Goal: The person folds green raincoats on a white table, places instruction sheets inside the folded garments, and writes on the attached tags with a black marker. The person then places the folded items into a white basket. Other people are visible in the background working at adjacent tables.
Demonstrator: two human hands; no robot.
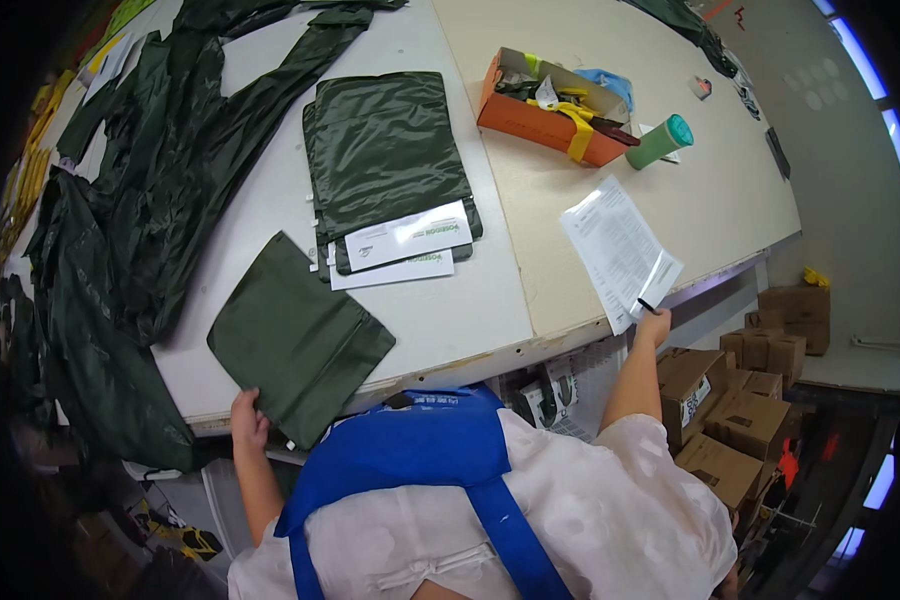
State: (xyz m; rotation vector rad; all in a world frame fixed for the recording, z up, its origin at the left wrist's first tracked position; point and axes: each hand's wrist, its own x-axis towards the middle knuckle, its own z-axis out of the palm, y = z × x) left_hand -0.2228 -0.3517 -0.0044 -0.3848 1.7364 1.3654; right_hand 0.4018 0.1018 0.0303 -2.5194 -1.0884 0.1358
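Note:
At the table's front edge, my left hand grips the lower left edge of a flat dark green fabric piece, its thumb on top. The piece lies tilted and partly overhangs the edge toward me. On the right, my right hand is closed at the near corner of some printed paper sheets. A short black item, perhaps a pen, shows beside its fingers. Beyond the fabric piece lies a stack of folded dark green garments with white printed cards at its near end.
Loose dark green garments cover the table's left side. At the back right stand an orange box of small items and a green bottle. Cardboard boxes are piled beyond the table's right front edge.

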